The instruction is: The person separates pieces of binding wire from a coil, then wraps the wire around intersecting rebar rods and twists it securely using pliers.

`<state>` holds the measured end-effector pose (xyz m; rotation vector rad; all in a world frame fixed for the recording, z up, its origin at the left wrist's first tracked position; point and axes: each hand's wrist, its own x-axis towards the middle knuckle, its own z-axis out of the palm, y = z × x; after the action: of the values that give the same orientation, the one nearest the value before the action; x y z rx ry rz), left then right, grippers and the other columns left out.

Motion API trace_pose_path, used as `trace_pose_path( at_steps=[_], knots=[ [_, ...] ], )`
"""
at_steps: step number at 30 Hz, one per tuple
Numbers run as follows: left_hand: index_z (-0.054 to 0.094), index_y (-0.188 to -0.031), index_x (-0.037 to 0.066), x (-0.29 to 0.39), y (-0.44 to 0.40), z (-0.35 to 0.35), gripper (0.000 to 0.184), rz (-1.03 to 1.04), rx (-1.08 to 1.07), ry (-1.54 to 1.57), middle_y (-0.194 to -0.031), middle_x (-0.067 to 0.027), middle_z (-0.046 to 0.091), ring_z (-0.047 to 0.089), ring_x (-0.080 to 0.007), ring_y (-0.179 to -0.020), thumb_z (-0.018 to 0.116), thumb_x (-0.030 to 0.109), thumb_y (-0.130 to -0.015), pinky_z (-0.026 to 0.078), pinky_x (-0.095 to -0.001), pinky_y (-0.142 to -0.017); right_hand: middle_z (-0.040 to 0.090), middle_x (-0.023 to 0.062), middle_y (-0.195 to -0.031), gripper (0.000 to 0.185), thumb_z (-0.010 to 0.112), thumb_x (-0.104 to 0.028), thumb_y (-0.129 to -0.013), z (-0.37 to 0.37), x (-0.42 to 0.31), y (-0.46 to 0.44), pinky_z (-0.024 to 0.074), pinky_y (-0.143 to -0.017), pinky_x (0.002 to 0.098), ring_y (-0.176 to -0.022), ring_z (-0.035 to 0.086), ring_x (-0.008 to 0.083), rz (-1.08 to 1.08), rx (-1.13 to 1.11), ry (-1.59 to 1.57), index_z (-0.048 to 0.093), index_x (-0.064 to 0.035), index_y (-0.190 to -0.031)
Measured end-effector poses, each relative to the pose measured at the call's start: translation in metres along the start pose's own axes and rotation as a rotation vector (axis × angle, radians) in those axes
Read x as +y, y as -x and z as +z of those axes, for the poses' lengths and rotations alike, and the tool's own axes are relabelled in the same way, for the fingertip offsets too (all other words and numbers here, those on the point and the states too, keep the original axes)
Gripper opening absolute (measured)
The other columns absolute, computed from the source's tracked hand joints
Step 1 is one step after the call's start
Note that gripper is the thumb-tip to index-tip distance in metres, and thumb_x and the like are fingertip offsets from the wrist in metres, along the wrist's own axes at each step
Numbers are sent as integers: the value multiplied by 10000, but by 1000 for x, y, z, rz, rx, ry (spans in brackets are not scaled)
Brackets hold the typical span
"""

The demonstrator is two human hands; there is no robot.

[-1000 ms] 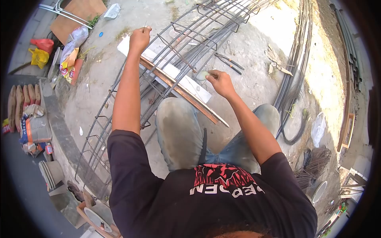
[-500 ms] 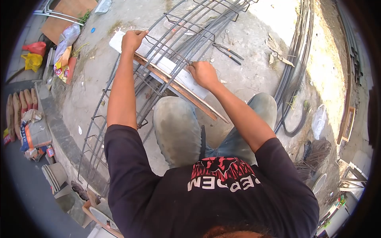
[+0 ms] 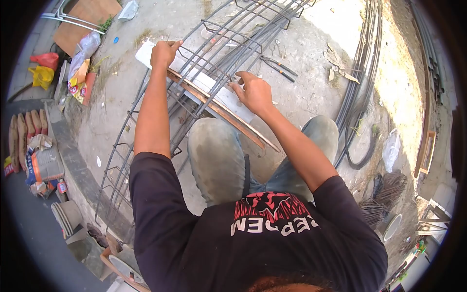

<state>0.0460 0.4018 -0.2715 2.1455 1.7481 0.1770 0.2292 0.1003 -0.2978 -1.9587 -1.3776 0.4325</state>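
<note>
A long rebar cage (image 3: 206, 58) of dark bars and bent stirrups lies diagonally in front of my knees. Across its width, among the bars, run a white board (image 3: 233, 103) and a brown wooden strip (image 3: 221, 113). My left hand (image 3: 164, 52) is closed at the cage's left edge, thumb and finger together near a bar; anything between them is too small to make out. Just right of the cage, my right hand (image 3: 254, 91) has its thumb and forefinger apart, with nothing visible between them. Beyond it, pincers (image 3: 278, 67) with black and orange handles lie on the ground.
Long loose bars (image 3: 359, 82) and a coil of wire lie to the right, near a clear plastic bag (image 3: 390, 150). At the left are paper sacks (image 3: 44, 163), stacked buckets (image 3: 67, 215) and a yellow bag (image 3: 42, 77). Bent stirrups (image 3: 389, 192) are piled at lower right.
My right hand came left to the cage's edge, then opened and drew slightly back right. The pale round thing it held earlier is no longer visible. My left hand moved slightly left and down.
</note>
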Motion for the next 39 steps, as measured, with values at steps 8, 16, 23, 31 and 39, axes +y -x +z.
trace_pose_path(
  at_steps=[8, 16, 23, 31, 39],
  knots=[
    [820, -1183, 232, -1, -2, 0, 495, -19, -4, -6, -1152, -147, 785, 742, -351, -1070, 744, 621, -887, 575, -486, -900, 719, 145, -893, 286, 747, -319, -926, -9, -9, -10, 580, -704, 481, -837, 731, 348, -163, -46, 231, 683, -42, -957],
    [837, -1127, 154, -2, 1, 1, 525, 29, 31, 21, -996, -170, 799, 763, -333, -982, 745, 612, -887, 564, -445, -904, 712, 116, -825, 226, 744, -268, -915, -13, -21, -9, 576, -668, 479, -779, 731, 337, -240, 24, 280, 680, -52, -905],
    [821, -1180, 217, -1, -1, -3, 515, -28, -8, 14, -1140, -160, 786, 745, -346, -1069, 761, 624, -870, 578, -478, -899, 727, 143, -844, 255, 708, -288, -943, 1, -1, 2, 578, -709, 488, -800, 733, 355, -284, -90, 228, 696, -34, -933],
    [805, -1216, 165, -9, -7, 2, 579, -4, -50, 78, -1171, -180, 776, 739, -353, -1088, 754, 629, -873, 571, -474, -925, 708, 215, -1153, 461, 677, -315, -999, -37, 47, 33, 552, -886, 500, -1071, 677, 384, 89, 115, 178, 644, -34, -1363],
    [619, -1254, -20, 62, 112, -84, 718, 4, 20, 1050, -923, -65, 615, 433, -69, -566, 438, 652, -1078, 338, -257, -445, 619, 236, -1348, 730, 671, -421, -995, -96, -64, 96, 408, -1140, 517, -1319, 520, 441, -90, -25, -292, 425, -16, -1550]
  ],
)
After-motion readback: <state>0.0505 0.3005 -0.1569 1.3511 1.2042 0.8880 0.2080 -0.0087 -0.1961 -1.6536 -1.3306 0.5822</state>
